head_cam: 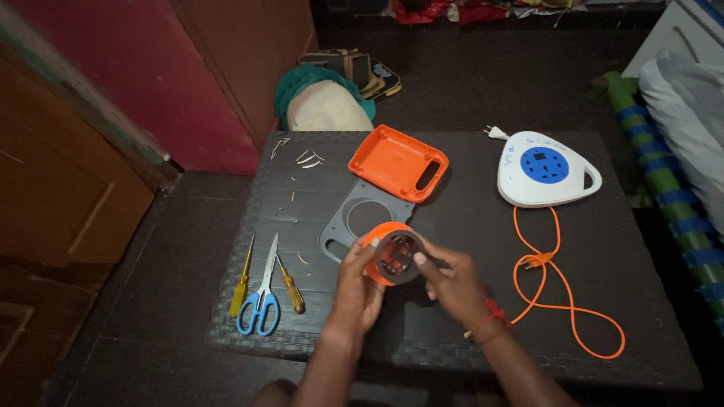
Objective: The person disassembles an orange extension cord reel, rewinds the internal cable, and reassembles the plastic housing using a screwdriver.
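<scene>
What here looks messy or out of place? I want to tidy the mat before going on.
Small pale wire clippings lie scattered over the mat's far left corner and down toward the scissors. The orange cable sprawls in loose loops at the right. An orange cover and grey plate lie detached, overlapping.

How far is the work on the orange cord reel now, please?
Done: the orange cover and grey plate lie apart on the mat. In hand: the left hand and right hand hold the round reel between them. Left: nothing is joined again; the scissors and screwdrivers lie unused at the left.
</scene>
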